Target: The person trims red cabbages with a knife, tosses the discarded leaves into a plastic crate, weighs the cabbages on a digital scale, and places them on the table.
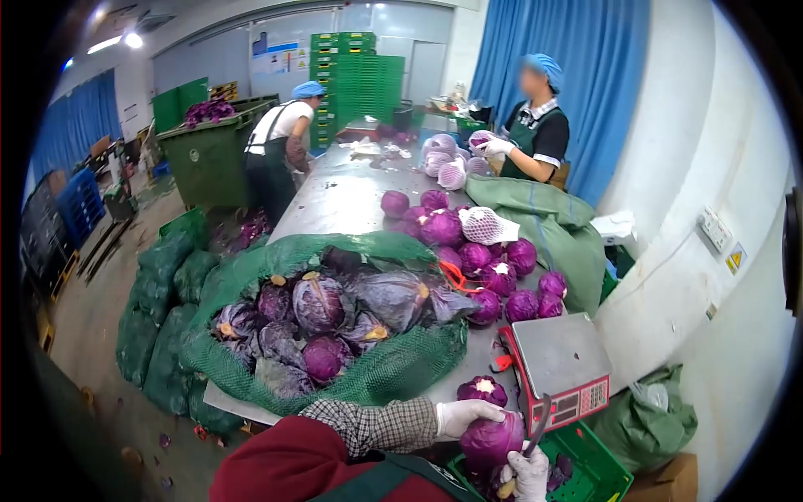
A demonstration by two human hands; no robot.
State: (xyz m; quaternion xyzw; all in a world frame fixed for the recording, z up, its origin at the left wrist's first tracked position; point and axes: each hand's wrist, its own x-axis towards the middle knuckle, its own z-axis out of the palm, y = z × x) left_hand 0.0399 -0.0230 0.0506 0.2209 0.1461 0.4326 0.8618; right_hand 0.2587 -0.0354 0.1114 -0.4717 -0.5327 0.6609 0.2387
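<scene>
My left hand [467, 417], in a white glove, is closed on a red cabbage [492, 443] from its upper left side. In my gloved right hand [529, 475] is a knife [542, 425], its blade pointing up beside the cabbage. Below both hands stands a green crate [604, 473] with dark leaves and trimmings in it. Another red cabbage [483, 390] sits on the table edge just beyond my left hand. A red scale [562, 360] with a metal plate stands beyond my right hand.
A green mesh sack [401, 361] of untrimmed cabbages lies open on the metal table [330, 201]. Trimmed cabbages [441, 227] are heaped at its right, near a folded green sack [544, 219]. Two co-workers [278, 142] [535, 125] stand farther along. Full sacks [163, 335] crowd the floor left.
</scene>
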